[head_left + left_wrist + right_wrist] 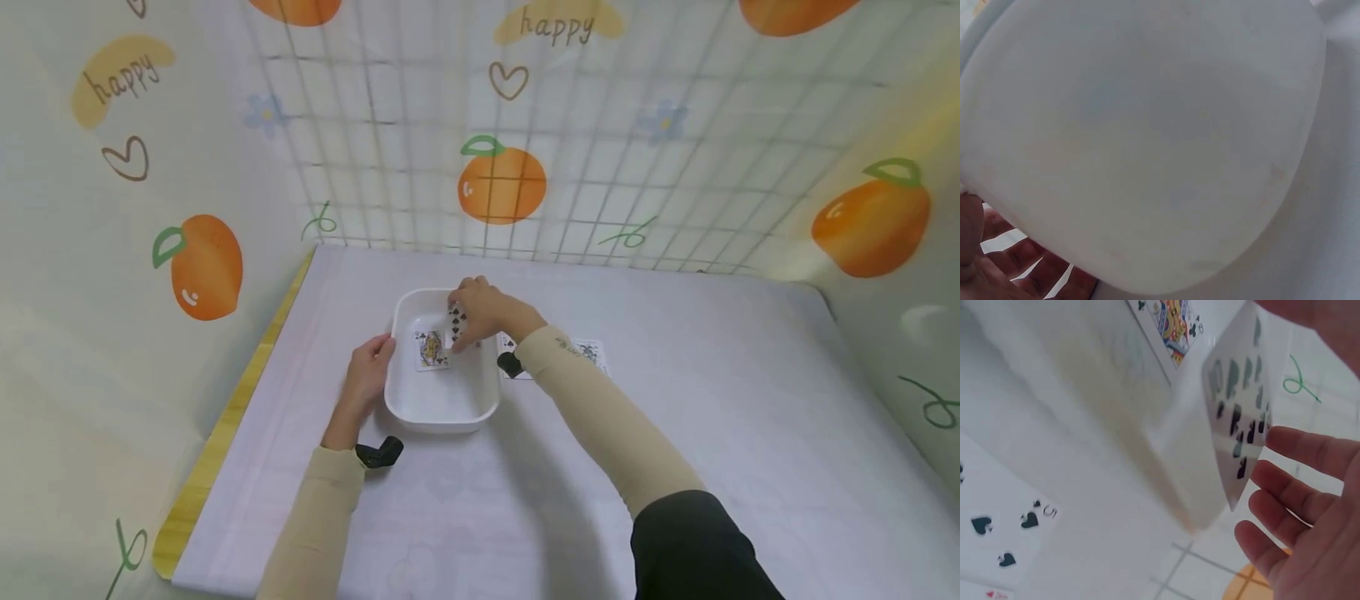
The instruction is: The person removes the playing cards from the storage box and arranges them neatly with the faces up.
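Note:
My left hand (pixel 367 367) grips the left side of a white plastic basin (pixel 442 425), thumb at the rim and fingers against the outer wall in the left wrist view. Over the basin's right side, my right hand (pixel 487 315) pinches a playing card (pixel 457 323) with many black spade pips. That card (pixel 1240 412) stands on edge in the right wrist view, fingertips at its border. A queen of clubs (pixel 431 350) lies face up on the basin floor, just left of the held card.
Right of the basin, a five of spades (pixel 997 512) and a red-suited card (pixel 985 592) lie on the white-covered table (pixel 712 400). A face card (pixel 592 353) shows beyond my right sleeve. A wire grid behind a fruit-print curtain (pixel 585 125) bounds the back.

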A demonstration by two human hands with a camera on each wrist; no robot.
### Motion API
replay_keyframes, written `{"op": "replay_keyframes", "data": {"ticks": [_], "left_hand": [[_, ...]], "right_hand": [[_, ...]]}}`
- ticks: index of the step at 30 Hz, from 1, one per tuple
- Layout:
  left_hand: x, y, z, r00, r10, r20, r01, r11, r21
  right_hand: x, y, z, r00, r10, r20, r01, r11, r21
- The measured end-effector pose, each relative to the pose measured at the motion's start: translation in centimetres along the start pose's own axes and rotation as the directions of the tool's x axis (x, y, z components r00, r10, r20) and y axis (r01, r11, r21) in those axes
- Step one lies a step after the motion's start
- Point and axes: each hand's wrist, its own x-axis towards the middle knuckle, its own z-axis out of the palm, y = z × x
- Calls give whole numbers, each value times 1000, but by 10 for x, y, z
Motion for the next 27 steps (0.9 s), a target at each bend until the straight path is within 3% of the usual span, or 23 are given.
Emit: {"op": "replay_keyframes", "data": {"ticks": [13,27], "left_hand": [[-2,-2,2,1000,3,4,-3,1000,13],[-5,-2,0,1000,18,9,-18,1000,15]], "right_hand": [[-28,29,-13,999,36,-15,-36,999,7],[-55,57,-13,997,68,-24,-66,995,72]]}}
